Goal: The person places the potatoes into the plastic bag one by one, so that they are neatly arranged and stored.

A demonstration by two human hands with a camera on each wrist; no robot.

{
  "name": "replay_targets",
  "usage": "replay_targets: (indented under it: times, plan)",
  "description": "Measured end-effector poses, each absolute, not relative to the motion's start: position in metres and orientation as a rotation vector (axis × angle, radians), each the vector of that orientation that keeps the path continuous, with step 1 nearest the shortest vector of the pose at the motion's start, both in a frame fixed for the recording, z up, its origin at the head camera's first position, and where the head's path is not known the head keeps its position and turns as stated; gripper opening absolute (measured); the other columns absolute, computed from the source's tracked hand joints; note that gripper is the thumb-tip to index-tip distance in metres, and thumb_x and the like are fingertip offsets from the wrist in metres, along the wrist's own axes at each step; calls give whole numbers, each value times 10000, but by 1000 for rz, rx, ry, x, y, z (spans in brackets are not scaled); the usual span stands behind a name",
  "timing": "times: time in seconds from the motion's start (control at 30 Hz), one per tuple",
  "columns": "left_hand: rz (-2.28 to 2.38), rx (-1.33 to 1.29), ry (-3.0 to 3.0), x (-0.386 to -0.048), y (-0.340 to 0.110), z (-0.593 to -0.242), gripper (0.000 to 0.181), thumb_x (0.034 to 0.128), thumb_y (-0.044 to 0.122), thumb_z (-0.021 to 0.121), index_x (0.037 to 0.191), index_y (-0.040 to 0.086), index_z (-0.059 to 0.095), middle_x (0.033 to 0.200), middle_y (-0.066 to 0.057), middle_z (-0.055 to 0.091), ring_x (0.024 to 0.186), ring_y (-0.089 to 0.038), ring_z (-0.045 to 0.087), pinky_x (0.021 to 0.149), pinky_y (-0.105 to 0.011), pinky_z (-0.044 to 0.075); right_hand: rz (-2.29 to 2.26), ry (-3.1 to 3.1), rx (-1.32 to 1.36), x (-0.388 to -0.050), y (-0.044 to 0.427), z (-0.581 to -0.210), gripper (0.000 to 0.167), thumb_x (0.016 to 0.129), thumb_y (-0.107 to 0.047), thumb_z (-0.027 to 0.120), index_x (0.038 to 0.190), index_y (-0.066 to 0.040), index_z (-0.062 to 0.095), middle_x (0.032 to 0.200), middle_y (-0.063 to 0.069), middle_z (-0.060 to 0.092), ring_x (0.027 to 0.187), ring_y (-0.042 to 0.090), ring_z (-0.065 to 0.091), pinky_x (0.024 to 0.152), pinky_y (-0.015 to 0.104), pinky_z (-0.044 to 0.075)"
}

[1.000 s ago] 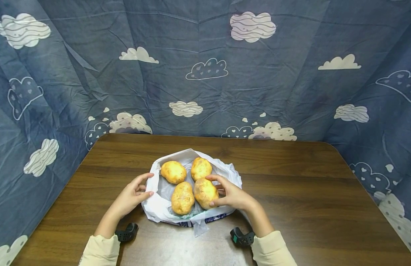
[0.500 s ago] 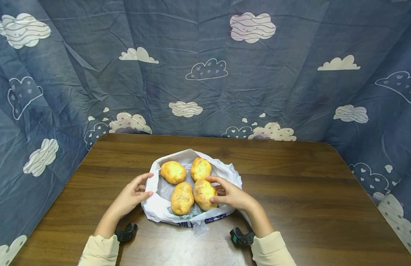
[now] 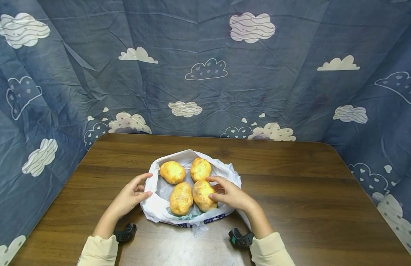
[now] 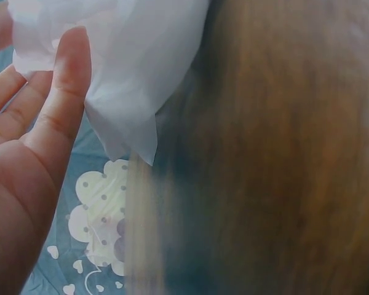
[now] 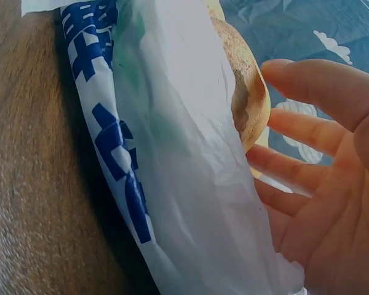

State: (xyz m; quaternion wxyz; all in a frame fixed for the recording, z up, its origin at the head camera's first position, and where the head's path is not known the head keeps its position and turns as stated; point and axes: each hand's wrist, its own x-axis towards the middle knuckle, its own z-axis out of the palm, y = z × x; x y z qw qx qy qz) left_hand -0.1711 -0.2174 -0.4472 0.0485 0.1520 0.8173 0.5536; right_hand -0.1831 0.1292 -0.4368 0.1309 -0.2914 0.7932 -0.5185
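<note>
A white plastic bag [image 3: 154, 204] stands wide-mouthed on the table, with several potatoes inside. My left hand [image 3: 128, 198] touches the bag's left rim with thumb and index finger; in the left wrist view its thumb [image 4: 67, 86] lies straight along the plastic. At the bag's right side my right hand [image 3: 234, 195] rests its thumb and fingertips against the near right potato [image 3: 202, 197]. Its fingers look straight and loose in the right wrist view. Also in the bag are the near left potato [image 3: 181, 199], the far left potato [image 3: 172, 172] and the far right potato [image 3: 200, 169].
The brown wooden table [image 3: 291, 192] reaches to a blue cloud-print curtain [image 3: 205, 44] at the back and sides. Blue print shows on the bag's lower edge [image 5: 120, 153]. A black camera mount sits on each wrist.
The near right potato has shifted slightly left and towards me. The right thumb has slid up along its side. The left hand stays at the rim.
</note>
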Motion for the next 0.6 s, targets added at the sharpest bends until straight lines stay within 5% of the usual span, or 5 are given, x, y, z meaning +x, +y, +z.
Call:
replay_targets:
  times: [0.6]
  plan:
    - [1637,575,2671,-174,-211,-442,479,829,43,632,1268,11,441,1152,-171,438,796,-201,501,624,-239,465,-1797,2655,-838,-170,131,-392,310,827,90,566,1124,152,503,1123,280,526,1061,401,484,912,459,357]
